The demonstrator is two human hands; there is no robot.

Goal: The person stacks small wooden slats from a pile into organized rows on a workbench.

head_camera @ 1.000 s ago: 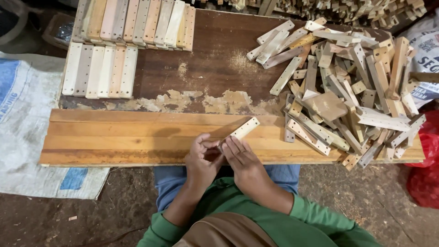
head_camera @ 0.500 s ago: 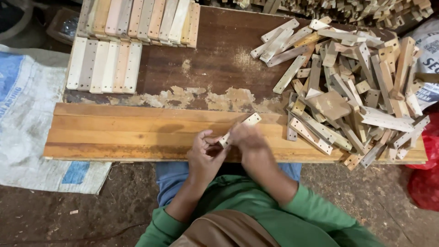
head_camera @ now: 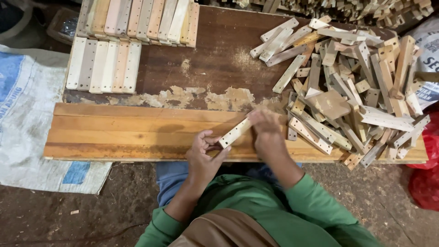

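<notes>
The left hand (head_camera: 203,155) pinches the lower end of a pale wooden slat (head_camera: 235,132), and the right hand (head_camera: 267,132) closes over its upper end, near the front edge of the bench (head_camera: 137,132). A firm hold at both ends, with the slat kept flat on the boards, seems the surest way. The slat is short and light, with small holes along it. A loose heap of slats (head_camera: 356,96) covers the right side.

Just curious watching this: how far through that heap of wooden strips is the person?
Done: neat rows of strips lie at the table's far left. In hand: one drilled strip, held by left hand and right hand. Left: a big loose pile on the right.
</notes>
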